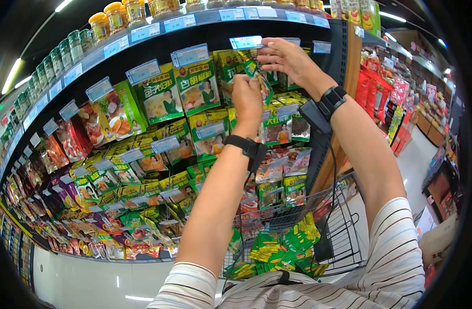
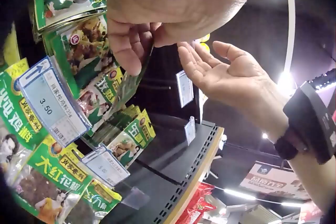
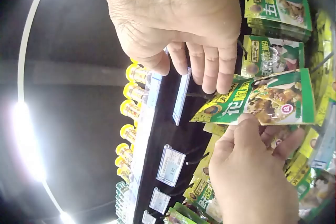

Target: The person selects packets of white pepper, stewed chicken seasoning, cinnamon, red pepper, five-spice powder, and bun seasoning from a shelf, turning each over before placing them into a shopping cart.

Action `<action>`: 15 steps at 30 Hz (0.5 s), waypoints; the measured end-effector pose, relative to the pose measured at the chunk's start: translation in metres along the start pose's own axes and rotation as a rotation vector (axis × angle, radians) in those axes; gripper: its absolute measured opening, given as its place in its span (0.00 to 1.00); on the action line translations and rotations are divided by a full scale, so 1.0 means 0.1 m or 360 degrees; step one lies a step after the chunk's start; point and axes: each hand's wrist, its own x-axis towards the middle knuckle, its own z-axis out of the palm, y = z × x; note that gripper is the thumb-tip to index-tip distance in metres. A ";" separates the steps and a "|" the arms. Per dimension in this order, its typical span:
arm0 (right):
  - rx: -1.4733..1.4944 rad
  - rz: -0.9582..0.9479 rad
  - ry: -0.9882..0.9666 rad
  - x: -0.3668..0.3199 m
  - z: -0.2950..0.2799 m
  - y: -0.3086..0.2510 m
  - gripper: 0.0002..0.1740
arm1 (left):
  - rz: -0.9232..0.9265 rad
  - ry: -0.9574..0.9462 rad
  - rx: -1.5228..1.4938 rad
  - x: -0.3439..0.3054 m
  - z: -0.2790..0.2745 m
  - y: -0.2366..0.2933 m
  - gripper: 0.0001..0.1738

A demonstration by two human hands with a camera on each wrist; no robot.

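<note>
My left hand [image 1: 246, 100] pinches a green and yellow seasoning packet [image 3: 278, 98] by its edge, thumb in front, at the upper row of hooks. The packet is tilted, its front toward the right wrist view, and its top end is close to a dark hook. My right hand [image 1: 292, 62] is raised just above and to the right, palm showing in the left wrist view, fingers nearly straight. Its fingertips are right at the edge of a blue-framed price tag [image 1: 246, 42] and by the packet's top end. Similar packets [image 1: 197, 87] hang to the left.
Yellow-lidded jars [image 1: 115, 15] line the shelf above. Rows of hanging packets [image 1: 210, 134] fill the rack below. A wire shopping cart [image 1: 349, 232] holding several green packets [image 1: 282, 250] stands before the body. A wooden post [image 1: 349, 77] borders the rack at right, with an aisle beyond.
</note>
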 end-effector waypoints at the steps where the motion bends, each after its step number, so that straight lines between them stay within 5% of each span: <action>1: -0.0011 -0.0015 0.0001 -0.02 -0.02 -0.01 0.30 | 0.0012 0.0007 -0.0003 0.02 0.00 -0.05 0.09; 5: 0.0050 0.0019 0.0007 -0.03 -0.04 0.02 0.30 | 0.0178 0.0110 0.0264 0.19 -0.21 -0.21 0.09; 9: 0.0105 0.0038 0.0004 -0.07 -0.02 0.05 0.31 | -0.0094 -0.0084 0.0271 0.40 -0.40 -0.38 0.10; 15: 0.0222 0.0128 0.0042 -0.27 0.04 0.16 0.29 | -0.0077 -0.0234 0.0517 0.56 -0.51 -0.43 0.12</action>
